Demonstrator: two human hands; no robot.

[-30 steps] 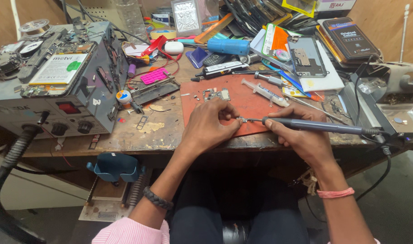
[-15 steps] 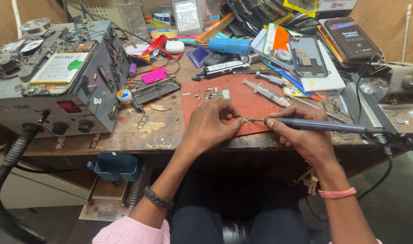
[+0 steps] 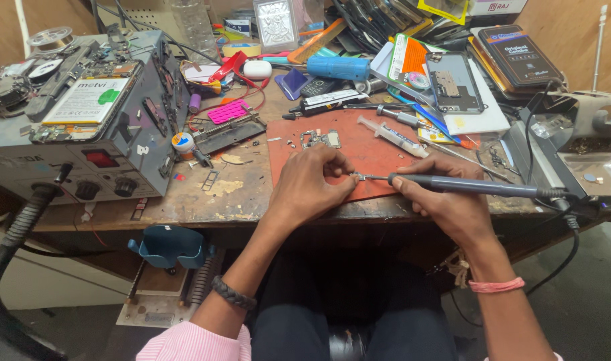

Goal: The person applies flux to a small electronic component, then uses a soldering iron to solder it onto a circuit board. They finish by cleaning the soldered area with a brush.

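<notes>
My left hand (image 3: 312, 184) rests on the near edge of a red work mat (image 3: 359, 150) and pinches a tiny metal part (image 3: 357, 176) between thumb and fingers. My right hand (image 3: 446, 200) grips a black soldering iron (image 3: 479, 186) like a pen, its tip touching that small part. The iron's black cable (image 3: 573, 234) trails off to the right and down past the bench edge. A few small metal pieces (image 3: 319, 139) lie farther back on the mat.
A grey bench unit (image 3: 84, 127) with knobs and a hose stands at the left. A syringe (image 3: 392, 137), screwdrivers, a blue cylinder (image 3: 339, 67), a pink part (image 3: 228, 111), phone parts and boxes crowd the back. A metal tray (image 3: 596, 174) sits right.
Both hands hold nearly the same pose. The iron's tip stays at the small part, with only slight shifts of the fingers.
</notes>
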